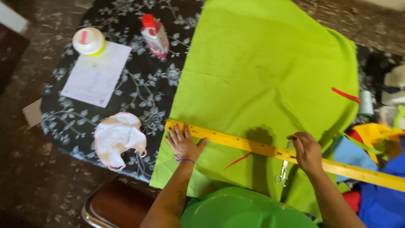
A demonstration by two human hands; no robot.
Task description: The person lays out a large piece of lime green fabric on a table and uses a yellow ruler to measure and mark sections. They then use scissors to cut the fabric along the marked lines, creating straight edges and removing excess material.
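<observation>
Left hand (184,144): lies flat with fingers spread, its grip fully open and closed on nothing; palm and fingertips press down on the left end of the yellow ruler (270,150).
Right hand (307,151): rests on the ruler further along, fingers curled down against its upper edge; whether this grip pinches anything I cannot tell.
Yellow ruler: lies on a slant across the lime-green fabric (261,84), its left end under the left hand, its right end running off the cloth toward the coloured pile.
Lime-green fabric: spread over the counter (143,93), which has a black floral cover; the cloth's near edge hangs toward the person.
Scissors (282,174): lie on the fabric just below the right hand, partly under the ruler, held by neither hand.
Red strip (238,161): a thin sliver on the fabric between the two hands, just below the ruler.
Paper sheet (95,78): on the counter's left part, a white jar (88,41) touching its top corner.
Bottle (154,36): red-capped, near the fabric's left edge.
Pink-edged white cloth (118,138): at the counter's near left corner, well apart from the left hand.
</observation>
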